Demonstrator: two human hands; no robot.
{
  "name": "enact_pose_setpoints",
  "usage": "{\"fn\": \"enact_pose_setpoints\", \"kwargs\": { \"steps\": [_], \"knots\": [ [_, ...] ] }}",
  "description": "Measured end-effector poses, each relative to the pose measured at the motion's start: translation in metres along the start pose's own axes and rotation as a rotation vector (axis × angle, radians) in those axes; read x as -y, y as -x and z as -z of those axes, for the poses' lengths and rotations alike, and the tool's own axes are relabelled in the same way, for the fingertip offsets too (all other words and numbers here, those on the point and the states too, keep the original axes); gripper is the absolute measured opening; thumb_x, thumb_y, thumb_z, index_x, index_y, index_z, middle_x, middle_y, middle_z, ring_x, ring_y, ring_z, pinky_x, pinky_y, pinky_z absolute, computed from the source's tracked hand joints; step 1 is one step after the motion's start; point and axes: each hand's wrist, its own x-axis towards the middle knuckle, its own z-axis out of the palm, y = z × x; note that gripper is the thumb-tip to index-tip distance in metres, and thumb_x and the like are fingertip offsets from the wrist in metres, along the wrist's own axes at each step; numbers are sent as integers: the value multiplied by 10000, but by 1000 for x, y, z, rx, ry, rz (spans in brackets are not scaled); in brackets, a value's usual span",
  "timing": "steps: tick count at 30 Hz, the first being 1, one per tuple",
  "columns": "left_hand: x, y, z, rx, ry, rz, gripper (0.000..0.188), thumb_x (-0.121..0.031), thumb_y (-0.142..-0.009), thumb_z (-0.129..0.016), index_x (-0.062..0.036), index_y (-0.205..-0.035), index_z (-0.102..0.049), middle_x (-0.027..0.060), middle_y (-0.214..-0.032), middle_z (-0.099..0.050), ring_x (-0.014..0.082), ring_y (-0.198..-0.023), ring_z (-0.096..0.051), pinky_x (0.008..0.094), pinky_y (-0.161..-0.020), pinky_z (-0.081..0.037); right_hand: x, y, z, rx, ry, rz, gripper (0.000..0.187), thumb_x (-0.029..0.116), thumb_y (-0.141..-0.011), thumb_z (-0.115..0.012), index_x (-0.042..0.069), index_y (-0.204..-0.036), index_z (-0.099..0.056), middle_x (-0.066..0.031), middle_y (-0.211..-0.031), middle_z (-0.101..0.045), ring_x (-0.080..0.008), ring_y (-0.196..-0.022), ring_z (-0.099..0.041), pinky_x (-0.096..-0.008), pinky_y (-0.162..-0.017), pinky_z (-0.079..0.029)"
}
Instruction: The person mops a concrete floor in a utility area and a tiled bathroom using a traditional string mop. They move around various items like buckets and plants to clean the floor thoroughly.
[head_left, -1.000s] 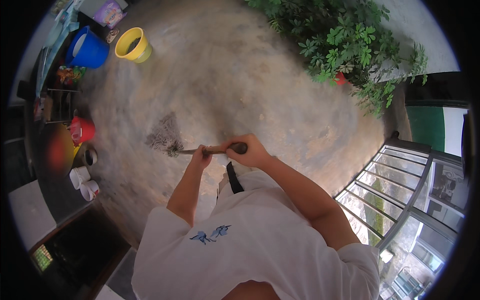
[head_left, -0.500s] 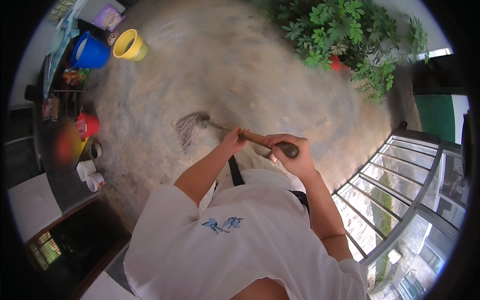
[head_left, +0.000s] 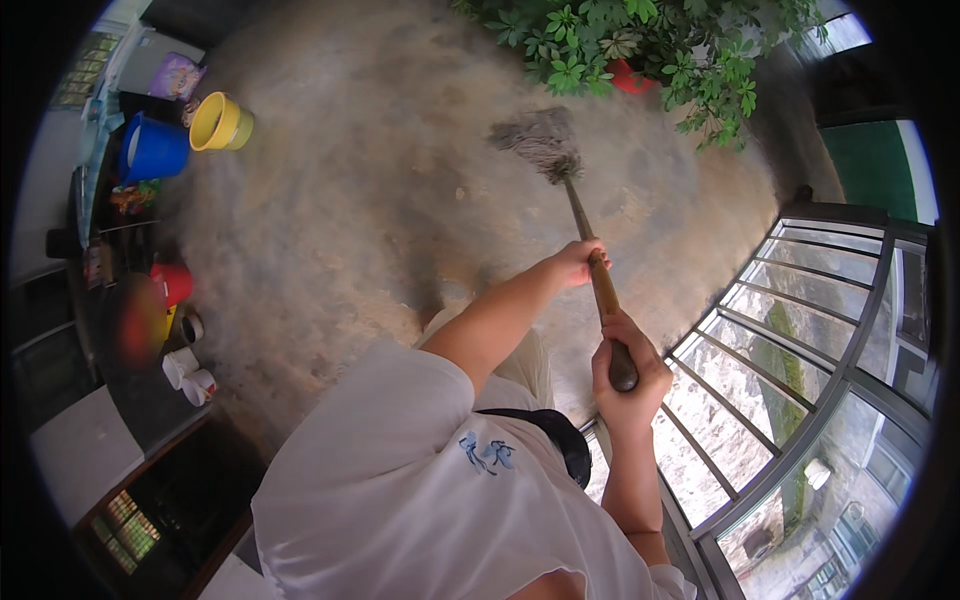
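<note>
A mop with a wooden handle [head_left: 605,285] stretches away from me, held in both hands. My left hand [head_left: 583,262] wraps round the middle of the handle. Closer to me, my right hand [head_left: 634,376] grips it near its dark rounded end. The grey string mop head [head_left: 541,143] rests on the floor [head_left: 370,200] ahead, short of the leafy plant, its strands fanned out to the left. Both hands are closed on the handle.
A green plant [head_left: 690,50] in a red pot [head_left: 630,77] stands far right. Yellow [head_left: 221,122] and blue [head_left: 155,147] buckets stand far left, with a red bucket [head_left: 173,284] and white tubs [head_left: 181,367] nearer. A barred window [head_left: 770,350] lines the right.
The mop head has swung from the left of my hands to far ahead, near the plant. Both hands have shifted right, still gripping the handle, which now points away from me.
</note>
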Motion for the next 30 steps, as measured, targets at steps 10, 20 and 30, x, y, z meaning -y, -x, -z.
{"fn": "enact_pose_setpoints", "kwargs": {
  "steps": [10,20,30],
  "knots": [
    [24,49,64,7,132,-65,137,-39,-775,-600,-18,-824,-473,80,-733,-493,186,-652,-526,330,-645,-529,39,65,-70,143,261,214,164,47,-665,-658,66,-822,-614,-107,-942,-665,-296,-896,-661,-340,-686,-548],
    [40,234,247,35,346,-260,116,-83,-805,-576,-14,-851,-495,90,-752,-542,241,-685,-594,347,-631,-549,182,173,-147,380,51,424,121,46,-646,-674,52,-759,-633,-93,-857,-676,-256,-683,-666,-299,-598,-532],
    [105,445,400,-155,717,-653,178,-106,-832,-610,-17,-888,-468,107,-785,-534,219,-769,-561,340,-728,-509,252,253,-224,922,-210,685,170,36,-639,-666,75,-798,-622,-57,-864,-681,-217,-664,-652,-278,-563,-511]
  ]
}}
